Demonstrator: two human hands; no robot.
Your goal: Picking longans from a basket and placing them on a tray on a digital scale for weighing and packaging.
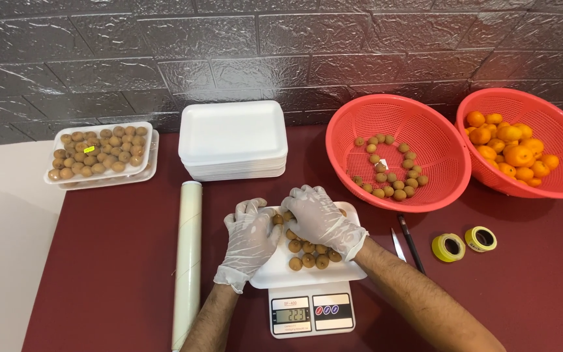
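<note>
Both gloved hands rest on the fruit [307, 253] (small round brown ones, longan-like) heaped on a white foam tray [275, 268] that sits on a scale [312, 311] at 6 o'clock of the desk [112, 261]. Left hand [250, 240] lies flat, fingers spread, on the tray's left part; right hand [320, 220] is cupped palm-down over the pile. Whether either actually grips a fruit, cannot tell.

Handling, as a judgement: fruit light, firm thin shell, rolls easily, best scooped several at a time under curved fingers. Tray very light, brittle foam, likely flexes when loaded, so take it by both long edges.

Desk is flat dark red, looks smooth. At 9 o'clock a film roll [187, 261]; at 11 a filled tray [99, 153]; at 12 a stack of empty trays [232, 138]; at 1 a red basket [418, 124] with more fruit; at 2 another with oranges [513, 153]. At 3 a knife [399, 246], pen [412, 244], two tape rolls [464, 243]. Grey stone-pattern wall [229, 52] behind.
</note>
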